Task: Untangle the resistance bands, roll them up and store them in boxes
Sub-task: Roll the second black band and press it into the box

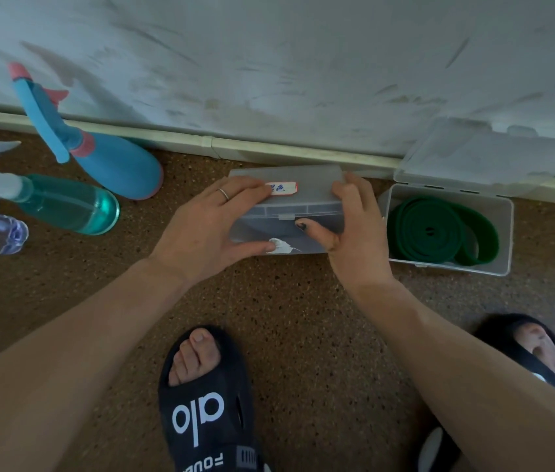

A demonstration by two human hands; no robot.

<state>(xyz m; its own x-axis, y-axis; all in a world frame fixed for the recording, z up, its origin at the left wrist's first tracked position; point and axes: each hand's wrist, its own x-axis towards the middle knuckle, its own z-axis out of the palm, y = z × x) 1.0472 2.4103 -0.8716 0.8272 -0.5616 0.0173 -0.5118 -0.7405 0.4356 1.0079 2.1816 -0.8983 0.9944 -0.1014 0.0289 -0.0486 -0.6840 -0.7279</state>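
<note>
Both hands [286, 219] clasp the closed box [286, 212]; right of them, a rolled green band [439, 233] lies in an unlidded box [507, 233].

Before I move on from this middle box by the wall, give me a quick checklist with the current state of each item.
1. Both hands on the closed box: ok. Left hand grips its left end, right hand its right end.
2. Lid down on the closed box: ok, it lies flat.
3. Front latch snapped: cannot tell; the right thumb sits beside it.
4. Band inside the closed box: cannot tell through the frosted plastic.
5. Green band rolled and in the open box: ok.
6. Open box lid shut: not ok, it stands open against the wall.
</note>
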